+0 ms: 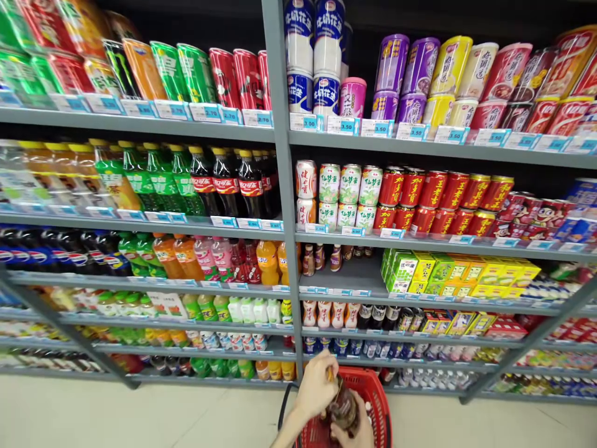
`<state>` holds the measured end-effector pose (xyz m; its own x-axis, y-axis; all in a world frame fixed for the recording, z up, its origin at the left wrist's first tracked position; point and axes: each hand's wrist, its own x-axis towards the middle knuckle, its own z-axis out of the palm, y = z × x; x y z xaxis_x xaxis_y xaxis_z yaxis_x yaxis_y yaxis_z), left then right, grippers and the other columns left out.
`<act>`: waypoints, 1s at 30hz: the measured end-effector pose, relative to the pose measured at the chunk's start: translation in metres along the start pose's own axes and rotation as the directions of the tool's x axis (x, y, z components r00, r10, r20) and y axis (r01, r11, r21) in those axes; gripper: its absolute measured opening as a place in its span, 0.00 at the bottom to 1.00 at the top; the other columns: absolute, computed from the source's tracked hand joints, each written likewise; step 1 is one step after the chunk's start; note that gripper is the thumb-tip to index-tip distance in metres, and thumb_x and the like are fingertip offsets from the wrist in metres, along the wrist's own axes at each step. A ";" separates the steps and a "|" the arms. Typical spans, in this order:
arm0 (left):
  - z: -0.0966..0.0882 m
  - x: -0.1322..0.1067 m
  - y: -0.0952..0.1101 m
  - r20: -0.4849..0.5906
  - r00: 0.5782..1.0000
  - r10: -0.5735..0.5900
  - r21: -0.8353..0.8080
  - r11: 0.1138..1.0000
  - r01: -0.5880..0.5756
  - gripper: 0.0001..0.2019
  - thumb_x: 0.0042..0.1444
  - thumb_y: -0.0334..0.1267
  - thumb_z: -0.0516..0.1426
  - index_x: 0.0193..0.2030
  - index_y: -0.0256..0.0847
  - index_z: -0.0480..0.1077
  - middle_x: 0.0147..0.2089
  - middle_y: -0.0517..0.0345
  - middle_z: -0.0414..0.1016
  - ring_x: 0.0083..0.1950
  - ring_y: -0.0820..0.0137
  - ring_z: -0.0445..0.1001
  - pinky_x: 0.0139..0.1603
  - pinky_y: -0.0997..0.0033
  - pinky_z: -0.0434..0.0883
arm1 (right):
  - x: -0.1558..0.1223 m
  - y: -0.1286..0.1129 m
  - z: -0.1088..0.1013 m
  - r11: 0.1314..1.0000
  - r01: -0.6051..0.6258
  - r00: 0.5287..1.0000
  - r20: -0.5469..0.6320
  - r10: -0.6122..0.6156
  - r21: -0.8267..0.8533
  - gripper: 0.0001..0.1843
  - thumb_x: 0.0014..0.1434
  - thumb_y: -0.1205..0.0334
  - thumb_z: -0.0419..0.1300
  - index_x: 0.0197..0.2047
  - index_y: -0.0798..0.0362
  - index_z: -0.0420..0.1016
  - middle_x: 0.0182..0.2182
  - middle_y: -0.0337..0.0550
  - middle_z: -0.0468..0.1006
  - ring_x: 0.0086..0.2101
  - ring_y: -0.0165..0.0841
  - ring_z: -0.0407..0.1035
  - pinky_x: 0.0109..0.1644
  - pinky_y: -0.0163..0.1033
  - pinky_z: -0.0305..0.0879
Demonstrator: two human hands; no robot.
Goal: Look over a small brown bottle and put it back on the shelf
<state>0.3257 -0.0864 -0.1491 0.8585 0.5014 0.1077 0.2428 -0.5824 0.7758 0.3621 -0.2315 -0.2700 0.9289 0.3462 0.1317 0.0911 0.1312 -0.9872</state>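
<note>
A dark brown drink bottle (344,406) is held at a tilt over the red shopping basket (383,398), low in the head view. My left hand (318,384) is closed around the bottle's top, where a bit of orange, perhaps the cap, shows between the fingers. Lower down, my right hand (358,429) grips the bottle's body from the right side. The basket's black handle (282,407) hangs out at its left. Both hands and the bottle hide most of what lies inside the basket.
Grey shelves full of drinks rise in front, split by an upright post (280,124). Cola bottles (224,180) stand left of the post, red cans (433,190) and boxed drinks (457,274) right of it. Slanted metal bars (517,342) cross near the pale floor (209,414).
</note>
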 end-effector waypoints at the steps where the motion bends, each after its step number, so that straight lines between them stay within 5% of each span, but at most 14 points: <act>1: -0.009 0.007 0.010 0.013 0.999 0.036 -0.018 0.999 -0.036 0.10 0.33 0.24 0.51 0.24 0.40 0.59 0.33 0.58 0.64 0.38 0.65 0.67 0.37 0.65 0.54 | 0.006 0.002 0.003 1.000 -0.012 1.000 0.003 0.012 0.005 0.32 0.36 0.49 0.75 0.50 0.34 0.82 0.39 0.39 0.84 0.46 0.57 0.80 0.48 0.64 0.78; 5: -0.037 0.033 0.041 0.054 0.977 0.206 -0.205 0.960 -0.191 0.07 0.41 0.29 0.55 0.29 0.40 0.70 0.37 0.55 0.68 0.43 0.62 0.69 0.45 0.64 0.61 | 0.023 -0.005 0.005 0.999 -0.045 0.998 -0.038 0.046 0.030 0.33 0.35 0.54 0.76 0.49 0.42 0.82 0.42 0.47 0.85 0.43 0.55 0.80 0.45 0.55 0.81; 9: -0.050 0.057 0.057 0.104 0.951 0.290 -0.528 0.826 -0.195 0.18 0.50 0.37 0.60 0.50 0.41 0.77 0.53 0.49 0.76 0.56 0.55 0.72 0.59 0.58 0.65 | 0.028 -0.035 0.007 0.994 -0.004 0.996 -0.092 0.015 0.109 0.36 0.41 0.52 0.77 0.54 0.50 0.80 0.44 0.51 0.84 0.42 0.49 0.80 0.44 0.48 0.79; 14: -0.031 0.070 0.062 0.168 0.952 0.257 -0.772 0.635 -0.035 0.28 0.59 0.56 0.65 0.61 0.46 0.75 0.67 0.48 0.72 0.70 0.50 0.66 0.72 0.52 0.61 | 0.036 -0.079 0.011 0.978 -0.015 0.998 -0.061 0.028 0.208 0.35 0.49 0.50 0.74 0.58 0.55 0.78 0.43 0.52 0.84 0.38 0.42 0.78 0.44 0.44 0.76; 17: -0.010 0.068 0.057 0.229 0.945 0.235 -0.845 0.530 0.073 0.35 0.56 0.58 0.67 0.68 0.49 0.70 0.73 0.50 0.65 0.75 0.50 0.59 0.75 0.49 0.57 | 0.042 -0.095 0.010 0.960 -0.025 0.997 -0.065 0.045 0.279 0.34 0.53 0.50 0.73 0.60 0.55 0.76 0.42 0.50 0.84 0.35 0.38 0.76 0.41 0.41 0.75; 22: 0.006 0.062 0.054 0.249 0.950 0.187 -0.882 0.450 0.142 0.37 0.52 0.58 0.70 0.65 0.44 0.71 0.71 0.47 0.68 0.74 0.49 0.61 0.76 0.50 0.56 | 0.045 -0.107 0.005 0.952 0.005 0.997 -0.069 0.017 0.306 0.34 0.54 0.51 0.72 0.60 0.57 0.75 0.39 0.48 0.83 0.30 0.34 0.73 0.37 0.39 0.73; 30: 0.004 0.062 0.064 0.252 0.934 0.253 -0.925 0.346 0.156 0.32 0.57 0.56 0.67 0.64 0.43 0.73 0.69 0.46 0.70 0.71 0.49 0.65 0.74 0.50 0.59 | 0.041 -0.119 0.006 0.969 0.063 0.988 -0.152 -0.026 0.241 0.42 0.50 0.53 0.75 0.65 0.58 0.72 0.58 0.58 0.77 0.56 0.46 0.73 0.64 0.51 0.69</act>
<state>0.3965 -0.0947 -0.0953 0.9772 0.1593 0.1403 -0.2000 0.4692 0.8602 0.3873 -0.2269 -0.1463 0.9700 0.1971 0.1425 0.0603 0.3724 -0.9261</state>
